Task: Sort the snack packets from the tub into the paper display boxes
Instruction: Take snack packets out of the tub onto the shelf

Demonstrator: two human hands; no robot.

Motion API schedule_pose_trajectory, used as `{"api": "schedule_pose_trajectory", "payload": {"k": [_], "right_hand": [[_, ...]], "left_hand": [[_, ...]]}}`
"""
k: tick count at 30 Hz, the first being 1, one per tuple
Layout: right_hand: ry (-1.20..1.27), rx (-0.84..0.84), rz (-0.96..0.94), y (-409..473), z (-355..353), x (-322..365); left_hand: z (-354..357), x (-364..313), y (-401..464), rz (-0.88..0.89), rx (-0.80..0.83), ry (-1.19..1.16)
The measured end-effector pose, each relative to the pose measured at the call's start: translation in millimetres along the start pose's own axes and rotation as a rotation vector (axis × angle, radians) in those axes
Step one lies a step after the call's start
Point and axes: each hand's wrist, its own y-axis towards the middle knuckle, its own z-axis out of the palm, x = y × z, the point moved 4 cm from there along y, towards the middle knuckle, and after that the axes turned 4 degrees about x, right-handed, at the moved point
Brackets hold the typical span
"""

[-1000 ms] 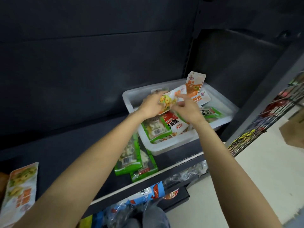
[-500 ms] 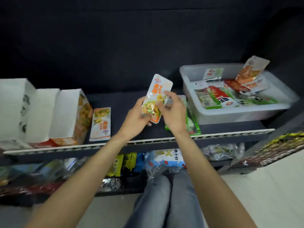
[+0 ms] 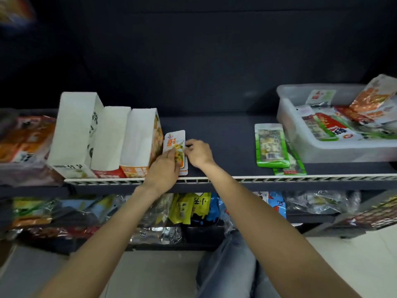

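Note:
An orange-and-white snack packet (image 3: 174, 141) lies on the dark shelf on top of another like it, just right of three white paper display boxes (image 3: 111, 138). My left hand (image 3: 165, 168) rests on the packet's lower half with its fingers laid flat. At the packet's right edge my right hand (image 3: 198, 152) touches it with curled fingertips. The translucent tub (image 3: 300, 134) stands at the shelf's right end with several red, green and orange packets inside.
Two green packets (image 3: 271, 145) lie on the shelf left of the tub. Orange packets (image 3: 25, 136) are stacked left of the boxes. A white rail (image 3: 257, 179) runs along the shelf's front edge. The lower shelf holds several bagged snacks (image 3: 193, 207). My knee shows below.
Both hands carried the orange packet from the tub leftward and set it down on the packet beside the boxes. The view swung left with them.

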Motion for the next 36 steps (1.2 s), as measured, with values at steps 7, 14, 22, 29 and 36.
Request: {"api": "schedule_pose_trajectory", "payload": {"k": [7, 14, 22, 29, 36], "right_hand": [[-0.313, -0.070, -0.189, -28.1, -43.5, -0.3], [-0.399, -0.515, -0.166, -83.1, -150.2, -18.9], [-0.310, -0.530, -0.002, -115.9, -323.9, -108.4], [-0.475, -0.252, 0.261, -69.6, -336.2, -146.6], [-0.440, -0.157, 0.355, -29.4, -316.0, -147.4]], "left_hand": [[-12.1, -20.3, 12.5, -0.020, 0.039, 0.320], [-45.6, -117.5, 14.1, 0.331, -0.294, 0.101], [-34.8, -264.6, 51.2, 0.550, -0.291, -0.347], [6.3, -314.7, 128.4, 0.584, 0.007, -0.156], [29.0, -310.0, 165.7, 0.583, -0.059, -0.053]]}}
